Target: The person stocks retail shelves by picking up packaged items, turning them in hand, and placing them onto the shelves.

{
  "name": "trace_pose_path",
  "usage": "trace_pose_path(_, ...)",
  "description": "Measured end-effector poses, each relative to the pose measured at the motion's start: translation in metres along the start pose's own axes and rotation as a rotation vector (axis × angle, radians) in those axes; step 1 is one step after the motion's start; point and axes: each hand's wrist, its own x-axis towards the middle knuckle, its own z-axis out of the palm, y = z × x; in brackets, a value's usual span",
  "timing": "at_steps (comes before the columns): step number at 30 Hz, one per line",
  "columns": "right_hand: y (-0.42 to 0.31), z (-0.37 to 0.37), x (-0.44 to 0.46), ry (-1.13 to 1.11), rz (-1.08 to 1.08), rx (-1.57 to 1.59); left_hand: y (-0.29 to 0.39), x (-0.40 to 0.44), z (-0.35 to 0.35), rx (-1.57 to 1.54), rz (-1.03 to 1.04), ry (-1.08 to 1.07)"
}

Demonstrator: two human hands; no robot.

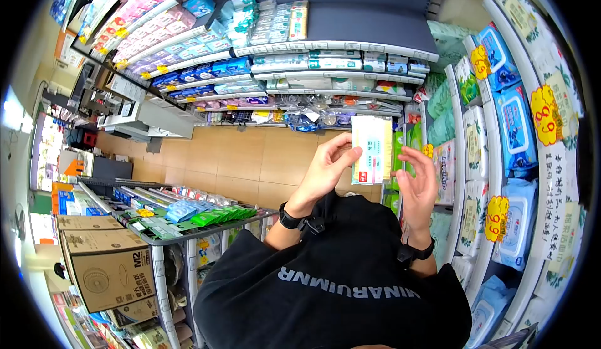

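Note:
In front of my chest, my left hand [333, 164] pinches the left edge of a flat, clear-wrapped tissue pack [370, 150]. The pack stands nearly upright, with pale yellow edges, a white and light-blue printed face and a small red logo near its bottom. My left thumb lies across the front; some fingers are hidden behind the pack. Just right of it, my right hand [418, 180] is raised with fingers apart and slightly curled, holding nothing. Its fingertips are close to the pack's right edge; whether they touch is hard to tell.
Ahead, a dark shelf unit [369, 11] carries packaged goods on several levels. Along the right, a shelf holds blue wipe packs [516, 127] with yellow price tags. On the left stand a display rack [169, 236] with green packets and a large cardboard box [109, 271]. Tiled floor [244, 161] lies between.

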Motion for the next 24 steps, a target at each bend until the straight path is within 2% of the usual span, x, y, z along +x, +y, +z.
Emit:
trace_pose_path(2,0.002,0.002,0.007,-0.032,0.009,-0.025,0.001,-0.003,-0.006,-0.004,0.015,-0.012)
trace_pose_path(4,0.005,0.0,0.012,-0.207,0.215,0.097,0.002,-0.008,-0.008,0.003,0.053,0.027)
trace_pose_path(14,0.021,0.039,0.04,-0.26,0.274,0.144,0.004,-0.008,-0.045,-0.126,0.058,0.203)
trace_pose_path(24,0.051,0.084,0.112,-0.294,0.302,0.032,0.021,0.047,-0.107,0.023,0.068,0.278)
